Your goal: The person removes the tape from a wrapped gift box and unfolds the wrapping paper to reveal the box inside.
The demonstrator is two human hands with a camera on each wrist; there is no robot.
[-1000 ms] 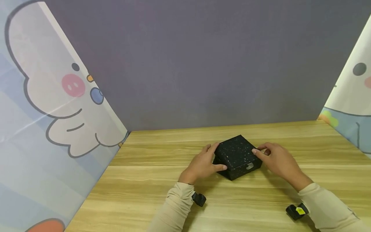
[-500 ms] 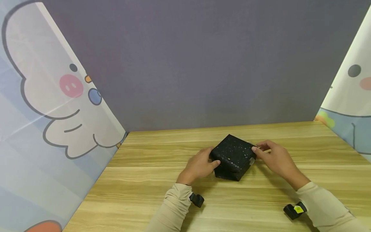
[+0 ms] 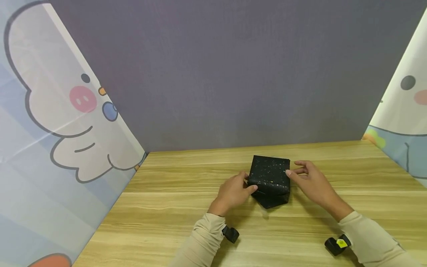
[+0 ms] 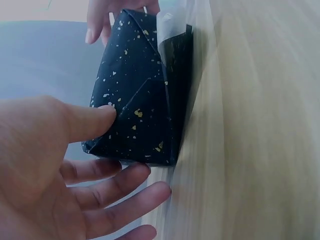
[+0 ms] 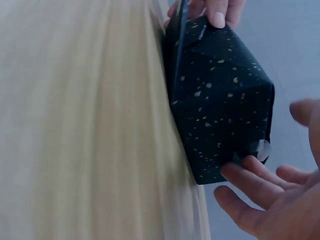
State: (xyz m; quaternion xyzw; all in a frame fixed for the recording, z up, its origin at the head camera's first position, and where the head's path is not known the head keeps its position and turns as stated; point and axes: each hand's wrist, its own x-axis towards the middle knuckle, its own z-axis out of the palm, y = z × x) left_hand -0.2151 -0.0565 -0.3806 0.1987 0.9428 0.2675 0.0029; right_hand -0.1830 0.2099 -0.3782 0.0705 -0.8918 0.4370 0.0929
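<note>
A small box wrapped in black paper with gold and white flecks (image 3: 270, 172) rests on the wooden table, with a paper flap (image 3: 271, 200) sticking out at its near side. My left hand (image 3: 232, 193) holds its near left corner, the thumb on the folded paper and the fingers around the end. At the right side is my right hand (image 3: 311, 183); in the right wrist view its fingers touch the box's side, while the thumb stands off it. Clear tape (image 4: 171, 26) shows on the wrapping in the left wrist view, and another tape piece (image 5: 263, 149) in the right wrist view.
The light wooden table (image 3: 160, 230) reaches back to a grey panel (image 3: 227, 74). Cartoon-printed sheets (image 3: 43, 111) stand at the left and right. Each wrist wears a black strap-on device (image 3: 230, 234).
The box has turned counterclockwise, seen from above, so its flap side now faces me. My left hand keeps its place at the near left corner; the right hand has shifted slightly left.
</note>
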